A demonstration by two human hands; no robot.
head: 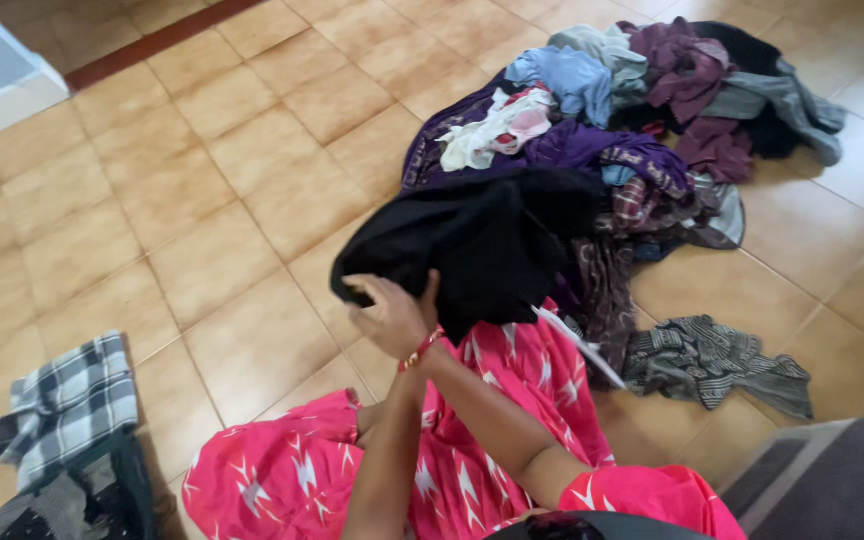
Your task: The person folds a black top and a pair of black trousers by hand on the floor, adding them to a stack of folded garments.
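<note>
Grip first: one hand (392,315) is raised at centre, fingers curled shut on the near edge of a black garment (472,250), lifting it clear of the floor. Which hand it is I cannot tell for sure; two forearms cross below it, and it seems to be the right. The other hand is hidden behind the forearms near the lap, its grip unreadable. A red and gold bangle (422,348) sits on the raised wrist.

Near: pink printed fabric (292,470) over the lap. Near left on the tiled floor (202,200): a folded black-and-white plaid cloth (67,400) atop a dark garment (102,500). Near right: a striped grey cloth (717,365), lying alone.

Far right: a heap of clothes (642,110), purple, blue, white, maroon and grey; the black garment hangs just in front of it.
</note>
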